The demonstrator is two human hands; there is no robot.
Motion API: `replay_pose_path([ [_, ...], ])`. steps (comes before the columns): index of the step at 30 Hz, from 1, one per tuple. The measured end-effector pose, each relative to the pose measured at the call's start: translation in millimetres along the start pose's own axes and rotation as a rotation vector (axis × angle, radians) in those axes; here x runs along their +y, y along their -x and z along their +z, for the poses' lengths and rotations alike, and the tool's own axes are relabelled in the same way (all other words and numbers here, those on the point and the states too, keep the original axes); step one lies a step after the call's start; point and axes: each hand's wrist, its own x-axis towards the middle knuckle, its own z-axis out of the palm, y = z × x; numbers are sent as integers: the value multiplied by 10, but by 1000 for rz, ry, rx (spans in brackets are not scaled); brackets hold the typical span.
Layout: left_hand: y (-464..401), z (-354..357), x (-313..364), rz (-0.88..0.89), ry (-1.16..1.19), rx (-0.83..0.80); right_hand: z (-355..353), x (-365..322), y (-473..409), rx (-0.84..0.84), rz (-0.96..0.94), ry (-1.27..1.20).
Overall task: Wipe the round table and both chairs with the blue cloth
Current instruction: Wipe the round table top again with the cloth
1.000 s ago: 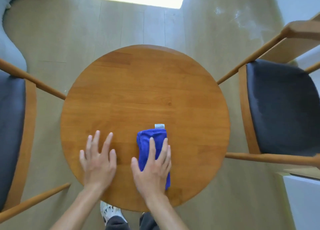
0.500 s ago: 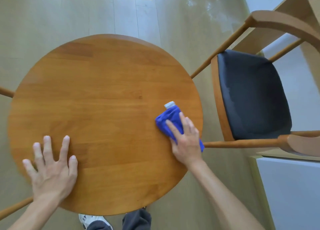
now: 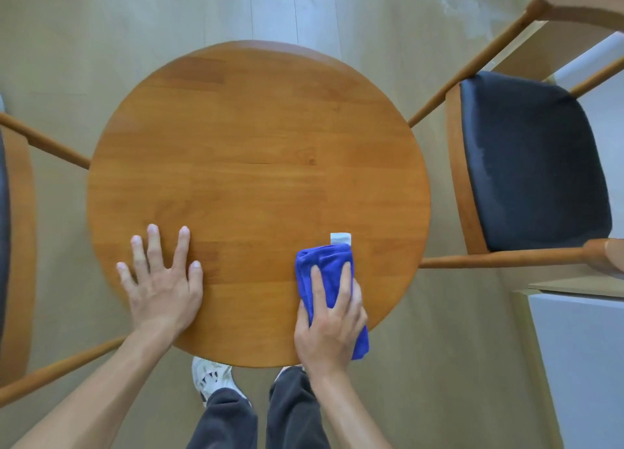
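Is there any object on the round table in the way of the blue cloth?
Nothing visible. Only the left hand rests flat on the round table, apart from the blue cloth under the right hand.

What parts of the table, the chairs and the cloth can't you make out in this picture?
All in the head view:
- Left chair: mostly cut off by the left edge; only a sliver of seat and two wooden rails show.
- Right chair: backrest cut off by the top right corner.
- Blue cloth: its near half hidden under the right hand.
- Round table: base and legs hidden by its own top; the patch under the left hand is covered.
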Motion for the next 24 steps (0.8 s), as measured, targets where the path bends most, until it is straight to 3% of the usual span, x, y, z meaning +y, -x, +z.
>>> replay_pose_path([
  [4,-6,-40,-42,13,61,2,183,-798,568,-185,-245,-91],
  [6,-3,-68,-92,33,98,8,227,-889,629,-190,-378,-108],
  [10,-7,-124,-191,82,92,23,157,-437,373,-119,-736,-95],
  [13,-23,-133,-201,99,62,22,31,53,-54,-82,-824,-16],
  [15,-22,-113,-221,119,44,21,-73,278,-434,-39,-704,41],
  [18,-22,-99,-259,145,30,15,-119,323,-947,53,-332,107],
  [22,-28,-83,-298,189,22,7,91,-254,-1276,136,270,60],
  [24,-22,-71,-317,206,43,15,217,-675,-1289,135,316,28],
])
